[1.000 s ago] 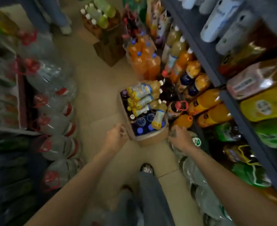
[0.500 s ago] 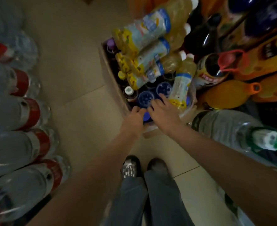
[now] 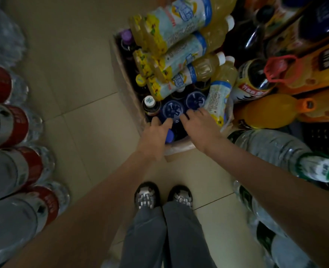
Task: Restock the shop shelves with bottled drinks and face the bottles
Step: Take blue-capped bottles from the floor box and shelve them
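Both arms stretched forward and down into cardboard box (image 3: 121, 60) on floor. Left hand (image 3: 156, 132) fingers loosely extended, tips touching blue-capped bottle (image 3: 172, 111) — no grip. Right hand (image 3: 200, 122) fingers spread, resting over same bottle's far side, beside upright yellow juice bottle (image 3: 220, 89). More juice bottles (image 3: 179, 18) lie stacked across box top.

Stacked yellow bottles (image 3: 181, 45) cover the box (image 3: 121, 74), near corner open
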The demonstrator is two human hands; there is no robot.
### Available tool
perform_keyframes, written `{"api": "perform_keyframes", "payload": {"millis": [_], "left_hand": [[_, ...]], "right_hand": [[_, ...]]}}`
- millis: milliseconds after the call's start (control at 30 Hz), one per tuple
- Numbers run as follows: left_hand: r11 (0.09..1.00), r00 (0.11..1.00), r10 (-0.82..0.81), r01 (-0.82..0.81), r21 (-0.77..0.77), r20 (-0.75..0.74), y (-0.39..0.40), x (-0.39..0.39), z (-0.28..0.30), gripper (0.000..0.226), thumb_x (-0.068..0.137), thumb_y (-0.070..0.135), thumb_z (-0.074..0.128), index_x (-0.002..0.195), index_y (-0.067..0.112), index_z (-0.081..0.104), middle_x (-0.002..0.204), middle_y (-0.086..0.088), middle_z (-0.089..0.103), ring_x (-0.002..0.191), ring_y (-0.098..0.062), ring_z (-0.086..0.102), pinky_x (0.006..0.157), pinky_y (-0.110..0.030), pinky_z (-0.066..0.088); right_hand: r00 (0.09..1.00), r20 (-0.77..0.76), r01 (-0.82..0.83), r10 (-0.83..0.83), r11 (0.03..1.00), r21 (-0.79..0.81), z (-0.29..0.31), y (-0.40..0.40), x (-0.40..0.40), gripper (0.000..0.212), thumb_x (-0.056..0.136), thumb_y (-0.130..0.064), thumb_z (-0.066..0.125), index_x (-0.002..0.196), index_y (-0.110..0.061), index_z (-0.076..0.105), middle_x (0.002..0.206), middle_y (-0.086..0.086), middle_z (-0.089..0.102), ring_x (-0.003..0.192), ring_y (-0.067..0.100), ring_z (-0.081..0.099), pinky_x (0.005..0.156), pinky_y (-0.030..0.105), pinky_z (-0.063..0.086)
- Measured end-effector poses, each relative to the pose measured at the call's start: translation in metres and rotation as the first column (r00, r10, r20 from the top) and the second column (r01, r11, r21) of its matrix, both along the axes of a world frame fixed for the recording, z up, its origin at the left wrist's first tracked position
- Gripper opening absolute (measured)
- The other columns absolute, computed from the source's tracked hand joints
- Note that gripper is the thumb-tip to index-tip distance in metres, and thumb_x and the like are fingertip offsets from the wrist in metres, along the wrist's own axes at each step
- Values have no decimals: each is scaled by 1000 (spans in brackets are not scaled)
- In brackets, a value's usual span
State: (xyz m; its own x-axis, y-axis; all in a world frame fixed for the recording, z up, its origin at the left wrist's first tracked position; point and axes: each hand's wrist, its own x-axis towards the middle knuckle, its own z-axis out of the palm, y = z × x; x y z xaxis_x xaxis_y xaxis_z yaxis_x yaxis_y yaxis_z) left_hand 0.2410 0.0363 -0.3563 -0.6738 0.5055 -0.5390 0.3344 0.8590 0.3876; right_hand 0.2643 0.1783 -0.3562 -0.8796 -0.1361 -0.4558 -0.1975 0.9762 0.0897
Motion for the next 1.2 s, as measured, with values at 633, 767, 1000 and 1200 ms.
{"api": "perform_keyframes", "payload": {"millis": [633, 767, 1000, 1200], "left_hand": [[817, 922, 295, -380, 434, 252, -46, -9, 53, 39, 53, 26, 64, 87, 36, 48, 95, 5, 48, 84, -10, 53, 69, -18, 43], [776, 912, 344, -410, 480, 224, -54, -10, 63, 36, 48, 41, 61, 80, 44, 46, 87, 17, 49, 81, 1, 50, 64, -7, 37], [735, 877, 410, -480, 479, 250, -58, -25, 84, 35, 43, 43, 60, 77, 47, 51, 85, 4, 56, 68, -1, 51, 59, -12, 40], [777, 891, 398, -455, 435, 219, -55, -32, 116, 38, 39, 47, 57, 76, 43, 50, 86, -2, 58, 67, -8, 51, 59, -22, 39]], "right_hand": [[959, 52, 283, -279, 929, -238, -17, -14, -34, 80, 73, -28, 77, 136, -10, 30, 139, 13, 32, 127, 34, 32, 99, 45, 33], [954, 115, 299, -276, 876, -380, 0, -6, -31, 81, 72, -27, 79, 133, -6, 30, 139, 17, 25, 119, 37, 42, 88, 44, 45], [933, 107, 347, -343, 785, -513, 40, 10, -26, 83, 65, -32, 81, 129, -4, 35, 125, 16, 31, 114, 33, 41, 92, 43, 44], [941, 118, 327, -318, 760, -562, 109, 36, -23, 87, 62, -34, 82, 133, -13, 37, 123, 10, 33, 114, 29, 44, 92, 41, 44]]}}
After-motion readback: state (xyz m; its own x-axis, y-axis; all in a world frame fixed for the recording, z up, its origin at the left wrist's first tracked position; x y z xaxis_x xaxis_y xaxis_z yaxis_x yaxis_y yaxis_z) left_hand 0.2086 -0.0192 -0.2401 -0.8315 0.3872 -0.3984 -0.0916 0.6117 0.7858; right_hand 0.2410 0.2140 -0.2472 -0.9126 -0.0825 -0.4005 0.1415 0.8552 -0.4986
